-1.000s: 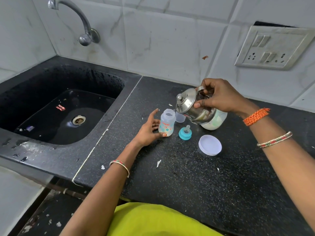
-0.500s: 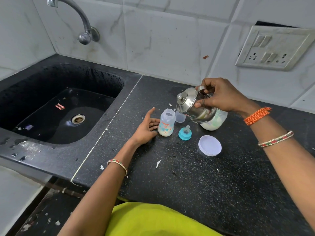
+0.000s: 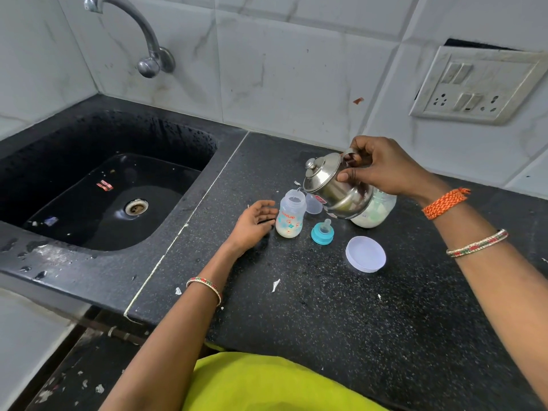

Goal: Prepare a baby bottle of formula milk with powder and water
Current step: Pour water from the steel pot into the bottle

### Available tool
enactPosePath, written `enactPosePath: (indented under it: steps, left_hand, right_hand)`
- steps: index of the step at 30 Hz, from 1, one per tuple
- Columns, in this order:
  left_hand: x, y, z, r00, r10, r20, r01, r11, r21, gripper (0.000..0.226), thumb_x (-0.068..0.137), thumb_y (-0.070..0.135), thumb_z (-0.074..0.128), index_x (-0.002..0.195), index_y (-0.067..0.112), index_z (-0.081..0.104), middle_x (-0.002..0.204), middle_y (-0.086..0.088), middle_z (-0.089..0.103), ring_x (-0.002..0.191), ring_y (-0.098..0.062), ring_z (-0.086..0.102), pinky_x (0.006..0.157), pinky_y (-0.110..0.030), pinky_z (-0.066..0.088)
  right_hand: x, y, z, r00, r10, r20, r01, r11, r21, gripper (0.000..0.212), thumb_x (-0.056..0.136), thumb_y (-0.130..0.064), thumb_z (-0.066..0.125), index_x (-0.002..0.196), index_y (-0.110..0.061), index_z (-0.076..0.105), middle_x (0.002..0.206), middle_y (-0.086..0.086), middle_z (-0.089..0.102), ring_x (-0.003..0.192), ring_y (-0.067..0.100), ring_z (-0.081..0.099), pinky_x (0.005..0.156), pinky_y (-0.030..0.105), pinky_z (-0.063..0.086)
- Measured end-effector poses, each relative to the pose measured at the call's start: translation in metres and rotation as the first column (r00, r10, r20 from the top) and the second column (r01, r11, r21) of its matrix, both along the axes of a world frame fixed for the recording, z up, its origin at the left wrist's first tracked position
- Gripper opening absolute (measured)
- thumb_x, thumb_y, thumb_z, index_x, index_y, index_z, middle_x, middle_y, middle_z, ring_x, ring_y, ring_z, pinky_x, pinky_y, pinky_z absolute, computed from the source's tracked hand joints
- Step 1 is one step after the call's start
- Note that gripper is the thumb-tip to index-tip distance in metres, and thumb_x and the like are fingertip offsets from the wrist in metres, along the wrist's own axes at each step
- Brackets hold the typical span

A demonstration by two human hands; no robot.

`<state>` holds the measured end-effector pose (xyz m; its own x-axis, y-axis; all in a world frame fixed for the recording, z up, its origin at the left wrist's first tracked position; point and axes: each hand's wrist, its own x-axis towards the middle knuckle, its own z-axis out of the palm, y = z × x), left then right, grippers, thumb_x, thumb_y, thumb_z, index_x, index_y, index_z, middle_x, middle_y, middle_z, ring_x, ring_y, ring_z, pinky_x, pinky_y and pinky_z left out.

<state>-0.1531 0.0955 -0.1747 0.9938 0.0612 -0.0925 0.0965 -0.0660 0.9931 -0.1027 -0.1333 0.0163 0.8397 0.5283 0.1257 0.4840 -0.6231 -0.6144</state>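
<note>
while right hand (image 3: pixel 382 167) fingers clamp the tilted kettle (image 3: pixel 332 185) to pour, left hand (image 3: pixel 253 222) fingers rest relaxed beside the bottle (image 3: pixel 290 215), likely to steady it.

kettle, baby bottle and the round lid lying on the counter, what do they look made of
Kettle: polished metal, probably stainless steel; its mirror-like surface reflects the right hand gripping it.
Baby bottle: clear plastic, it seems; the whitish contents at the bottom show through the printed wall.
Round lid: matte, slightly translucent white plastic by its look, with a thin raised rim.

A black sink (image 3: pixel 74 232) lies under a steel tap (image 3: pixel 142 34); a switchboard (image 3: pixel 474 84) is on the tiles.
</note>
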Motion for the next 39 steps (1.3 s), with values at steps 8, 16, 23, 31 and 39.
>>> enactPosePath:
  steps: [8, 16, 23, 31, 39]
  left_hand:
    - [-0.001, -0.001, 0.0, 1.0, -0.014, 0.016, 0.014, 1.0, 0.025, 0.044, 0.086, -0.01, 0.054, 0.127, 0.003, 0.047, 0.117, -0.01, 0.058, 0.107, -0.017, 0.058, 0.088, -0.018, 0.051]
    - [-0.002, -0.002, 0.003, 0.999, -0.008, 0.032, 0.007, 0.999, 0.041, 0.04, 0.086, -0.009, 0.056, 0.123, 0.002, 0.05, 0.113, -0.008, 0.059, 0.101, -0.014, 0.059, 0.086, -0.014, 0.051]
    - [-0.003, -0.003, 0.003, 0.999, -0.011, 0.053, 0.009, 0.999, 0.041, 0.035, 0.084, -0.009, 0.057, 0.116, 0.006, 0.053, 0.109, -0.007, 0.06, 0.099, -0.014, 0.06, 0.085, -0.015, 0.051]
    - [-0.006, -0.004, 0.008, 0.998, -0.014, 0.061, 0.012, 0.999, 0.042, 0.031, 0.084, -0.007, 0.059, 0.112, 0.008, 0.054, 0.101, 0.001, 0.061, 0.092, -0.007, 0.06, 0.081, -0.013, 0.051]
    - [-0.009, -0.005, 0.012, 0.998, -0.011, 0.059, 0.009, 0.999, 0.042, 0.029, 0.084, -0.007, 0.059, 0.108, 0.009, 0.055, 0.098, 0.004, 0.06, 0.09, -0.004, 0.059, 0.078, -0.011, 0.051]
  right_hand:
    - [-0.002, 0.004, 0.002, 1.0, 0.007, 0.008, -0.007, 1.0, 0.004, 0.035, 0.073, -0.019, 0.079, 0.065, -0.021, 0.045, 0.085, 0.015, 0.065, 0.091, 0.036, 0.063, 0.081, 0.047, 0.051]
    - [0.002, 0.0, -0.001, 0.999, 0.024, -0.048, -0.024, 1.0, -0.001, 0.035, 0.074, -0.018, 0.078, 0.066, -0.018, 0.044, 0.083, 0.01, 0.064, 0.086, 0.029, 0.062, 0.082, 0.049, 0.051]
    - [0.007, 0.003, -0.008, 0.998, 0.055, -0.029, -0.054, 0.998, 0.028, 0.033, 0.083, -0.017, 0.07, 0.065, -0.02, 0.043, 0.067, -0.005, 0.056, 0.068, 0.012, 0.049, 0.07, 0.034, 0.042]
    - [0.008, 0.007, -0.007, 0.999, 0.035, 0.02, -0.035, 0.999, -0.002, 0.028, 0.086, -0.019, 0.067, 0.068, -0.017, 0.046, 0.069, -0.006, 0.058, 0.071, 0.005, 0.055, 0.07, 0.032, 0.045]
    - [0.011, 0.008, -0.007, 0.993, 0.068, 0.099, -0.064, 0.997, -0.044, 0.024, 0.085, -0.026, 0.068, 0.081, -0.006, 0.054, 0.069, -0.005, 0.056, 0.072, 0.019, 0.053, 0.065, 0.031, 0.042]
